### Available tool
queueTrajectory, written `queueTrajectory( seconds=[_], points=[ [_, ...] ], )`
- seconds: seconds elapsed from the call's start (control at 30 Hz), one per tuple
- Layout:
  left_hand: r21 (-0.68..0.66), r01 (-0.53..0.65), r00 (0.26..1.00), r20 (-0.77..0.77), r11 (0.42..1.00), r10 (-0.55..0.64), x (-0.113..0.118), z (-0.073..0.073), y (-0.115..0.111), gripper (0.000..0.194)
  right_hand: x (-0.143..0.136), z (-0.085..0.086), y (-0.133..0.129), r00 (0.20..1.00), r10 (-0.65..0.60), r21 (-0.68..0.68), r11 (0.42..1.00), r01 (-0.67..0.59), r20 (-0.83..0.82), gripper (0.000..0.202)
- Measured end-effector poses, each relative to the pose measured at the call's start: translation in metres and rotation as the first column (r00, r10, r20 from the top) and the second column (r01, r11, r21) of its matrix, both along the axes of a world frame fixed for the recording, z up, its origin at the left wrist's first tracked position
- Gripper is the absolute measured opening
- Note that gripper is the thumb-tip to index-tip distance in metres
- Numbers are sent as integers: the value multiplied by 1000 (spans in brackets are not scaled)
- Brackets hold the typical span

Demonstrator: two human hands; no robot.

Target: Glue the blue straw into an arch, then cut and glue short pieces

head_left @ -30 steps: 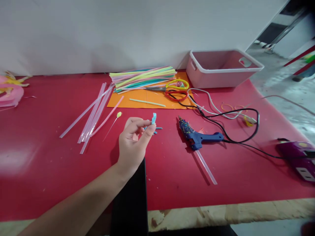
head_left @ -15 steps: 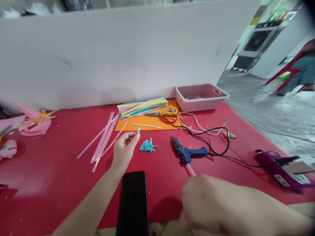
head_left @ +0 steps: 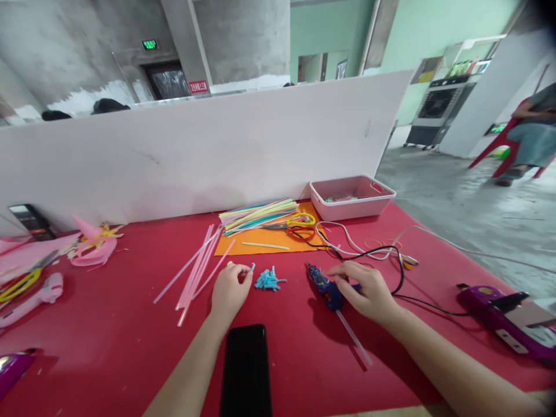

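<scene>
Between the thumb and finger of my left hand (head_left: 231, 292) is a small blue straw piece (head_left: 252, 267). Just right of it lies a little pile of cut blue straw pieces (head_left: 268, 280) on the red table (head_left: 130, 347). My right hand (head_left: 368, 294) is closed around the handle of a blue hot glue gun (head_left: 333, 296), whose nozzle points up and left. A clear glue stick (head_left: 354, 339) sticks out of the gun's back end. Part of the handle is hidden by my fingers.
A black phone (head_left: 245, 370) lies in front. Behind are pink straws (head_left: 200, 263), a straw bundle (head_left: 256, 217), scissors (head_left: 304, 219) on orange paper (head_left: 226, 246) and a pink basket (head_left: 354, 207). A black cord (head_left: 402, 275) trails right beside a purple device (head_left: 490, 301).
My right hand has moved from the near edge up to the glue gun and taken its handle. My left hand still pinches the blue piece. The head view has tilted up.
</scene>
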State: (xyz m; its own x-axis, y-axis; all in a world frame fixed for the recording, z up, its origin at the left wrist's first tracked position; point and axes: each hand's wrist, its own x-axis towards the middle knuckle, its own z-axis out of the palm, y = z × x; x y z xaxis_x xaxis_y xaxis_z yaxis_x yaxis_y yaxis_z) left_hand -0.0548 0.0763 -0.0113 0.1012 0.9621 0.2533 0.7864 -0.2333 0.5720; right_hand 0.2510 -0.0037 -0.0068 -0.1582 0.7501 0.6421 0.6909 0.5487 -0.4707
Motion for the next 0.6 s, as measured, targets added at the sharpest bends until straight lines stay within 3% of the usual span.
queueTrajectory(
  seconds=[0.27,0.6],
  points=[
    [16,25,979,-203,1000,-21,-5,-3,-1,22,-9,-5,1,999,42,-42,998,-41,16,21],
    [67,21,959,-283,998,-1,-3,-4,-4,37,-6,-6,1,999,30,-60,998,-29,20,20]
  ],
)
